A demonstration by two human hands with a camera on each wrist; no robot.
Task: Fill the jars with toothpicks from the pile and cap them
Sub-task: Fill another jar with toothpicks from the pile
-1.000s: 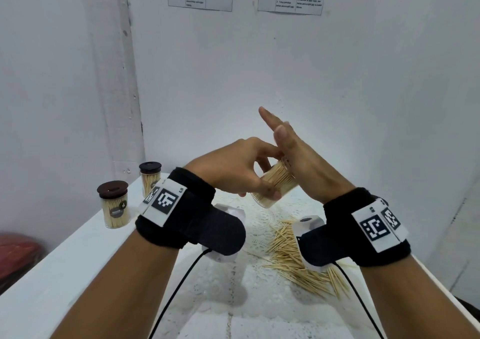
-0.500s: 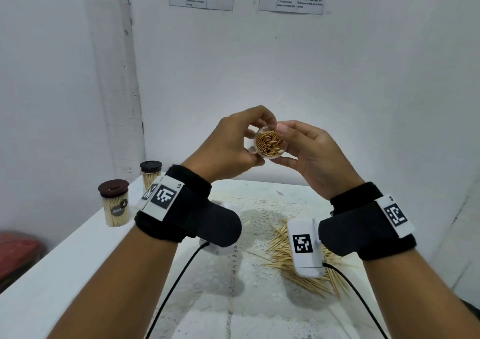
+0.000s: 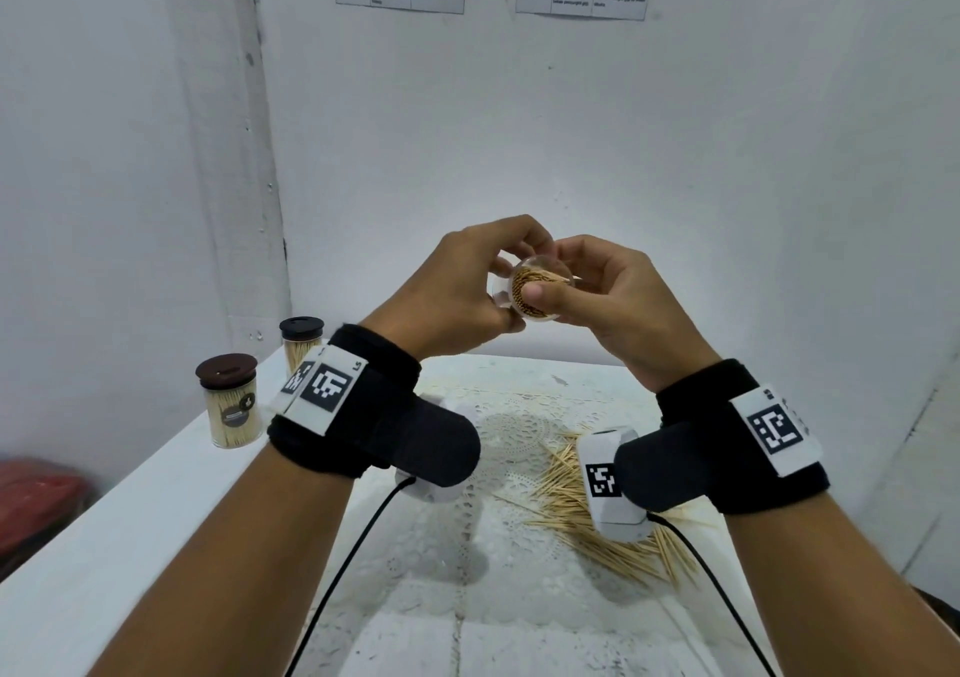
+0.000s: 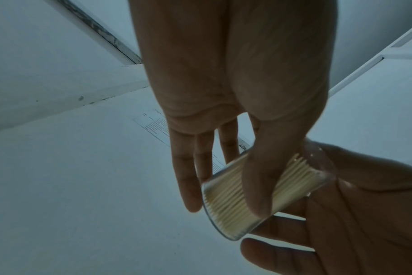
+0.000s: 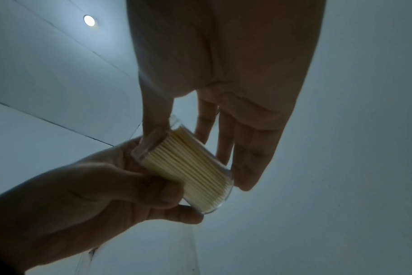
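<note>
A clear jar [image 3: 535, 289] packed with toothpicks is held up above the table, its uncapped mouth turned toward me. My left hand [image 3: 496, 289] pinches its body, thumb across the glass [image 4: 259, 195] and fingers behind. My right hand [image 3: 563, 300] holds the jar from the other side [image 5: 188, 167]. The right thumb lies over the toothpick tips at the mouth, and the other fingers are behind the glass. The loose toothpick pile [image 3: 566, 494] lies on the lace cloth below my right wrist, partly hidden by it.
Two capped jars of toothpicks stand at the table's far left: a brown-lidded one [image 3: 231, 406] and a black-lidded one [image 3: 300, 344] behind it. The white table [image 3: 130, 510] ends at a wall corner. Something red [image 3: 36, 494] lies below the left edge.
The jar was low and tilted with my right palm flat over its mouth. Both hands lifted it and turned the mouth toward me. The right thumb now lies on the toothpick tips.
</note>
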